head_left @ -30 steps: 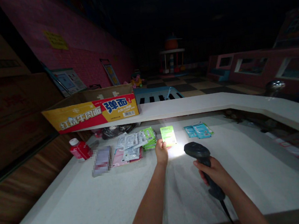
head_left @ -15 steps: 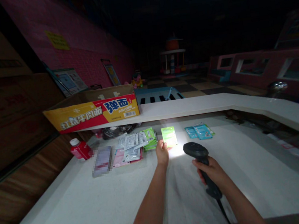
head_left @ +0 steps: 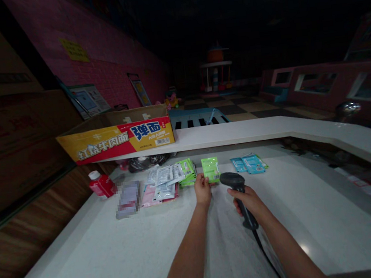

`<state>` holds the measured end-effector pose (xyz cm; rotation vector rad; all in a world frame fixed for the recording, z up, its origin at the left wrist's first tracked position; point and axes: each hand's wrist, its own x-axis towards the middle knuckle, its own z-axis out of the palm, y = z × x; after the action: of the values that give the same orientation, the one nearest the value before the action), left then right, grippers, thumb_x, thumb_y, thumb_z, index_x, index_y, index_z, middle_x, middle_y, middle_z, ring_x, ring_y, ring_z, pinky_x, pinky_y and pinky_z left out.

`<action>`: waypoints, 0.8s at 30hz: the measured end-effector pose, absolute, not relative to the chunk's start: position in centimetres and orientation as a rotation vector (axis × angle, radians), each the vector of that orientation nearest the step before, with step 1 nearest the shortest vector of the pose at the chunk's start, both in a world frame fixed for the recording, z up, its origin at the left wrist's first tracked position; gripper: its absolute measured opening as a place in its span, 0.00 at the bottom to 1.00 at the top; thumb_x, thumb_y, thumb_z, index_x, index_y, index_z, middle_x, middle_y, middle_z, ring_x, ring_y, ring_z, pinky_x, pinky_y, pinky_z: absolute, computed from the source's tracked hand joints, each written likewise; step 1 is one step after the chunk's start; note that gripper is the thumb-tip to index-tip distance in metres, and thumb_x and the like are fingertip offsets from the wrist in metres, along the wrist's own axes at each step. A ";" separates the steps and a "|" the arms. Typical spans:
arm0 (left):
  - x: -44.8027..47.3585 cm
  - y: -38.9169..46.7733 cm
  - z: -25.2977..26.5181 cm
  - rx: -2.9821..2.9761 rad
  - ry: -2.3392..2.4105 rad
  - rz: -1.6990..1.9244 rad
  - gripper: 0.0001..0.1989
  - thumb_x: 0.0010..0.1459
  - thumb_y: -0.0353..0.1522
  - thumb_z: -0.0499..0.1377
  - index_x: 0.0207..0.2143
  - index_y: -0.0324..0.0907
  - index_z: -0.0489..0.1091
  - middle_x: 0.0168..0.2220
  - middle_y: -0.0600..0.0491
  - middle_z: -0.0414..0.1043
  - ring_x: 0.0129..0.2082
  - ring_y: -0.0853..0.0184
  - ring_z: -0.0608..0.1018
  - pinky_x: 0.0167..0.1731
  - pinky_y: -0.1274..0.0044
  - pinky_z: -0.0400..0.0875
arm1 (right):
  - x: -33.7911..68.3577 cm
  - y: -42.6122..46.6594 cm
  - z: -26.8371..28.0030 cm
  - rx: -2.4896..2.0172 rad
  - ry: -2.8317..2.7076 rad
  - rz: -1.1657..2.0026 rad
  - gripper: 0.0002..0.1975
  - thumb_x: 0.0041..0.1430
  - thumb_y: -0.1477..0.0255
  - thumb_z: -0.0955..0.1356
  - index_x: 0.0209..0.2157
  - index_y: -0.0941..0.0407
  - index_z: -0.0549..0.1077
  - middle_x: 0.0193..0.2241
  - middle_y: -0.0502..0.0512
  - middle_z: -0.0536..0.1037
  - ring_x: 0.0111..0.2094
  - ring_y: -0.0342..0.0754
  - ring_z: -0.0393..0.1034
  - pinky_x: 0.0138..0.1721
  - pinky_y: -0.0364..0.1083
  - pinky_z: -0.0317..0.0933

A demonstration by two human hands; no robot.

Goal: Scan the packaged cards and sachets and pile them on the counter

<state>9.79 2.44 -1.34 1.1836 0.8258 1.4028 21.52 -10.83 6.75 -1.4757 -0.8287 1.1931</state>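
Note:
A small green packet (head_left: 210, 168) is pinched by its lower left corner in my left hand (head_left: 203, 188), over the white counter (head_left: 135, 256). My right hand (head_left: 251, 203) is wrapped round the handle of a black barcode scanner (head_left: 232, 178), whose head is close to the packet's lower right. The scanner's cord runs down to the counter's near edge. Left of my left hand lies a pile of silver, green and pink packets (head_left: 164, 175). Several blue packets (head_left: 254, 163) lie beyond the scanner, to the right.
A red bottle with a white cap (head_left: 101, 184) stands at the left, beside a blurred flat object (head_left: 128, 200). An open yellow and red carton (head_left: 118, 137) rests on the raised white ledge (head_left: 238, 132) along the back. Large brown boxes (head_left: 13, 131) are stacked far left.
The scanner in my right hand has moved left, closer to the green packet. Its bright light on the packet and counter is gone. My left hand has barely shifted.

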 end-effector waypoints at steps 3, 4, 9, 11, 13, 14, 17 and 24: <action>9.8 2.4 -1.3 1.184 0.838 1.403 0.18 0.51 0.45 0.61 0.35 0.41 0.63 0.32 0.52 0.71 0.30 0.69 0.76 0.29 0.76 0.75 | 21.6 -10.9 6.7 -1.478 -0.828 1.191 0.15 0.49 0.60 0.71 0.24 0.55 0.65 0.11 0.45 0.69 0.10 0.41 0.61 0.10 0.39 0.56; 9.8 2.4 -1.3 1.187 0.839 1.405 0.18 0.51 0.46 0.61 0.35 0.41 0.64 0.32 0.53 0.72 0.30 0.68 0.76 0.29 0.76 0.75 | 21.8 -11.0 6.7 -1.478 -0.828 1.190 0.15 0.49 0.60 0.71 0.24 0.55 0.65 0.11 0.45 0.69 0.10 0.41 0.62 0.10 0.39 0.56; 9.8 2.5 -1.5 1.183 0.825 1.394 0.22 0.49 0.49 0.62 0.34 0.41 0.63 0.31 0.52 0.73 0.30 0.67 0.77 0.29 0.75 0.76 | 23.9 -11.1 6.3 -1.415 -0.733 1.214 0.16 0.47 0.59 0.73 0.25 0.56 0.67 0.12 0.46 0.70 0.11 0.41 0.63 0.11 0.39 0.56; 9.8 2.7 -1.7 1.176 0.825 1.391 0.23 0.48 0.50 0.63 0.34 0.41 0.63 0.31 0.51 0.73 0.30 0.66 0.77 0.28 0.74 0.76 | 25.3 -11.0 5.8 -1.334 -0.661 1.245 0.17 0.47 0.58 0.73 0.30 0.57 0.70 0.13 0.46 0.71 0.12 0.42 0.63 0.12 0.40 0.56; 9.7 2.8 -1.8 1.175 0.831 1.387 0.24 0.48 0.50 0.63 0.34 0.41 0.63 0.31 0.52 0.72 0.30 0.66 0.77 0.29 0.74 0.77 | 26.6 -10.9 5.1 -1.229 -0.593 1.283 0.19 0.46 0.57 0.74 0.32 0.57 0.71 0.14 0.45 0.70 0.12 0.41 0.62 0.13 0.39 0.56; 9.7 2.8 -1.9 1.176 0.833 1.384 0.24 0.48 0.50 0.63 0.34 0.41 0.63 0.31 0.52 0.72 0.30 0.66 0.77 0.29 0.74 0.77 | 27.1 -10.9 4.7 -1.169 -0.560 1.307 0.20 0.46 0.57 0.74 0.32 0.57 0.70 0.14 0.45 0.70 0.12 0.40 0.61 0.13 0.39 0.55; 9.7 2.8 -1.9 1.183 0.831 1.376 0.23 0.49 0.49 0.63 0.34 0.41 0.64 0.31 0.52 0.72 0.31 0.66 0.77 0.29 0.73 0.77 | 28.1 -11.2 3.6 -0.946 -0.471 1.378 0.22 0.44 0.55 0.75 0.32 0.56 0.70 0.16 0.43 0.67 0.14 0.38 0.58 0.15 0.38 0.53; 9.9 2.0 -1.3 1.207 0.886 1.372 0.19 0.48 0.46 0.63 0.32 0.41 0.67 0.31 0.52 0.71 0.28 0.66 0.76 0.26 0.73 0.77 | 28.2 -11.8 3.0 -0.775 -0.384 1.382 0.20 0.42 0.57 0.75 0.32 0.55 0.70 0.16 0.42 0.62 0.15 0.37 0.54 0.16 0.37 0.52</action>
<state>9.89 2.03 -1.25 1.2069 0.8863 1.3717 28.20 -11.76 2.99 -0.7752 -0.3844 1.3822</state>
